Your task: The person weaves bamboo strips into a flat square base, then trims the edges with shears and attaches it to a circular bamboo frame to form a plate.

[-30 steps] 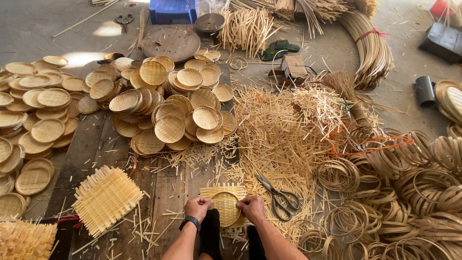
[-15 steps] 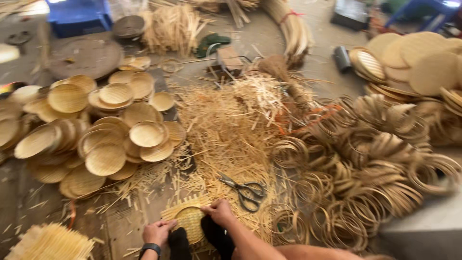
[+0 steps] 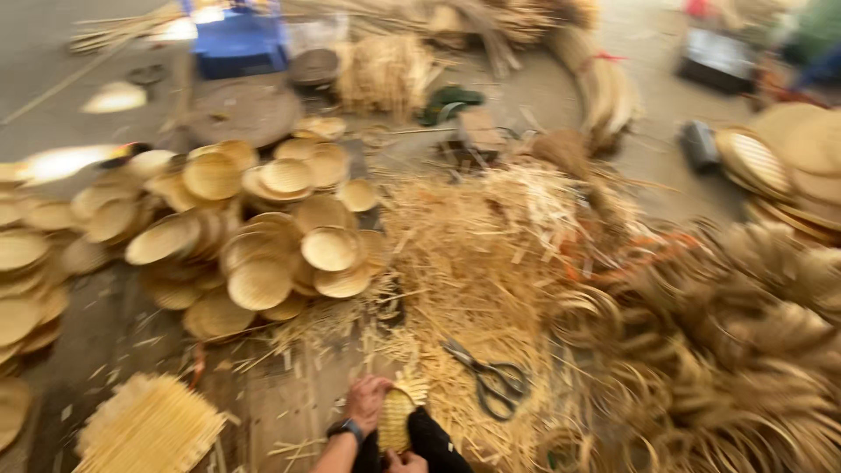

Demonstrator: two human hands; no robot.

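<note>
Straw everywhere on the floor [image 3: 114,333]; my left hand [image 3: 366,403] is gripping the woven mat [image 3: 396,419] on my knee, right hand [image 3: 405,462] unclear. Loose edge strips could be fraying; scissors [image 3: 491,381] lying close.

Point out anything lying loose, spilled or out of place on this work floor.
Scissors lie open on the loose heap of straw offcuts spread over the floor, right of the left hand holding a small woven disc. The woven trays are piled unevenly, several tilted. The picture is blurred.
</note>
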